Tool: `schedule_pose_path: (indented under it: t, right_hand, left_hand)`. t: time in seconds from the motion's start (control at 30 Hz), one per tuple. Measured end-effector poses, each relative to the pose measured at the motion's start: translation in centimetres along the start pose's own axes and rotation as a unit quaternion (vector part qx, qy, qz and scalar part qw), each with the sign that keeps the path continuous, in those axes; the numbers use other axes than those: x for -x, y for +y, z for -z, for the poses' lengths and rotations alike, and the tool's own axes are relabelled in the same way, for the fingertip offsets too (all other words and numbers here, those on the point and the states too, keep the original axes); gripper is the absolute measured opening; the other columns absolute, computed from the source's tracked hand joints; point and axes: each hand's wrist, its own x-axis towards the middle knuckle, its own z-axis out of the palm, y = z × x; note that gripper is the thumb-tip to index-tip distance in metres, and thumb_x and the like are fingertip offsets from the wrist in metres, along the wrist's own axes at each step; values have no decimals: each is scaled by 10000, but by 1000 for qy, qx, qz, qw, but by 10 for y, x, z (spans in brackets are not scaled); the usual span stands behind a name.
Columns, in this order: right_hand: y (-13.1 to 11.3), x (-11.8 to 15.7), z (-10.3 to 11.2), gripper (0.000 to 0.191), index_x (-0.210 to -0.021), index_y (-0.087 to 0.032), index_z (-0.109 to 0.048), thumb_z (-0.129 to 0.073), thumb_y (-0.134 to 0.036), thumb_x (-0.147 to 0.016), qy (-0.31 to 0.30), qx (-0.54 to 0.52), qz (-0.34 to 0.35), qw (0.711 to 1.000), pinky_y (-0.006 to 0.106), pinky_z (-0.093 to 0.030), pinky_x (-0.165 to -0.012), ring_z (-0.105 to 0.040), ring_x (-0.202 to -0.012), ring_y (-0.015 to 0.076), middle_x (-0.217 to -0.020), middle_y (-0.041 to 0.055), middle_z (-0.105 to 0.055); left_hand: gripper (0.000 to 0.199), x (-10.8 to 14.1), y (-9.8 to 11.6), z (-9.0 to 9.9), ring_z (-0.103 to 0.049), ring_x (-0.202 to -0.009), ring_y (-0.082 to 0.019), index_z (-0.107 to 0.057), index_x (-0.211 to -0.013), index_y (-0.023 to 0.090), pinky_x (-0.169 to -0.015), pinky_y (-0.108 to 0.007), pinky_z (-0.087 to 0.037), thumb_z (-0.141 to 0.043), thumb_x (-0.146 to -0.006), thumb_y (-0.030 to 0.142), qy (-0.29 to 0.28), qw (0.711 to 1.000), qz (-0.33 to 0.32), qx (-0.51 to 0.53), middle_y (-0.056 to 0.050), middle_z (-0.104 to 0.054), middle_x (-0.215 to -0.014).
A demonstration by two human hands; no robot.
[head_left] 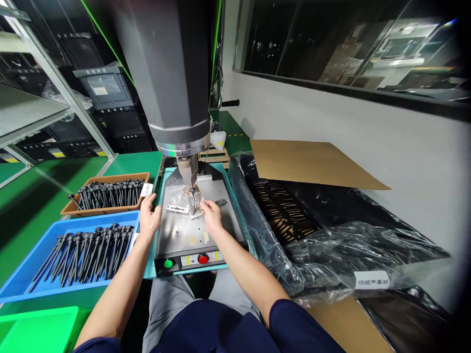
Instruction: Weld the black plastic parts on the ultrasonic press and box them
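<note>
My right hand (212,216) is at the small metal fixture (194,202) on the machine's steel plate. Its thumb and fingers are pressed together by the fixture's right side; whatever they pinch is too small to name. Directly above the fixture is the horn (188,171) of the big grey press head (169,63). My left hand (149,218) rests at the plate's left edge, thumb apart from the fingers, with nothing seen in it. Beside it stands a blue tray (11,287) of long black stem-like parts (91,250) with wider heads.
An orange-brown tray (106,212) of similar black parts sits behind the blue one. At the plate's front are a green button (168,264) and a red button (203,259). To the right, a plastic-lined box (265,245) holds dark parts, with a cardboard sheet (312,164) above. A bright green bin (40,328) is front left.
</note>
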Motion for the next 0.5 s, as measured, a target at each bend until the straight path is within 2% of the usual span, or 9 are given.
schedule_pose_path:
  t: [0.17, 0.27, 0.4, 0.5]
  right_hand:
    - [0, -1, 4, 225, -729, -173, -676, -723, -352, -600, 0, 1, -8, 1000, 243, -408, -584, -524, -600, 112, -664, -14, -622]
    - [-1, -1, 5, 214, -728, -172, -689, -735, -335, -599, -5, -1, -9, 1000, 234, -406, -576, -520, -599, 107, -654, -18, -625]
    - [-2, -1, 6, 218, -718, -173, -684, -753, -340, -595, -16, -8, -16, 1000, 231, -408, -567, -523, -599, 111, -632, -23, -617]
    - [-4, -6, 5, 242, -718, -169, -667, -756, -356, -593, -20, -19, -31, 999, 223, -401, -555, -513, -579, 101, -610, -33, -592]
  left_hand:
    - [409, 0, 32, -12, -551, -1225, -270, -607, -1252, 216, -1034, -446, -446, -577, -876, 373, -78, 996, -39, 29, -101, -594, -1333]
    - [447, -5, 46, -20, -532, -1251, -283, -600, -1268, 199, -1055, -464, -422, -581, -881, 423, -114, 990, -79, 21, -117, -595, -1335]
    - [546, -12, 56, -30, -462, -1328, -288, -562, -1321, 189, -1125, -479, -340, -611, -857, 473, -160, 973, -167, 5, -130, -533, -1410]
    - [613, -16, 56, -38, -417, -1363, -305, -551, -1334, 185, -1140, -490, -312, -633, -829, 521, -198, 961, -194, -11, -140, -508, -1433]
